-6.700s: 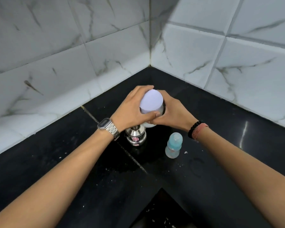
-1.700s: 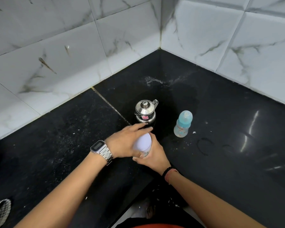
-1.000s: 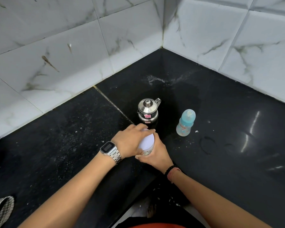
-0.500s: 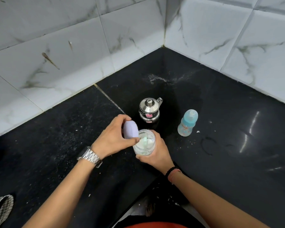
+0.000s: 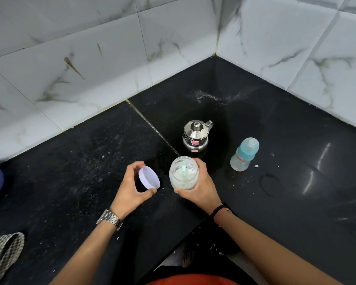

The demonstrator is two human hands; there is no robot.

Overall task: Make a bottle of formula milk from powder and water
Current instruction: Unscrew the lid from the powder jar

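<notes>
Left hand (image 5: 132, 187), fingers curled round white lid (image 5: 149, 180), held off to the left of clear powder jar (image 5: 184, 173); right hand (image 5: 199, 187), fingers wrapped round open jar, pale scoop (image 5: 183, 169) inside; steel kettle (image 5: 196, 136) behind jar on black table (image 5: 296, 212); capped blue baby bottle (image 5: 244, 154) upright right of kettle; checked cloth (image 5: 2, 254) at lower left.

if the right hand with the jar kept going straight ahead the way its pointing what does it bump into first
Most likely the steel kettle. The right hand grips the open jar and points away from the body, toward the kettle just beyond. The baby bottle stands off to the right. Depth is unclear.
</notes>
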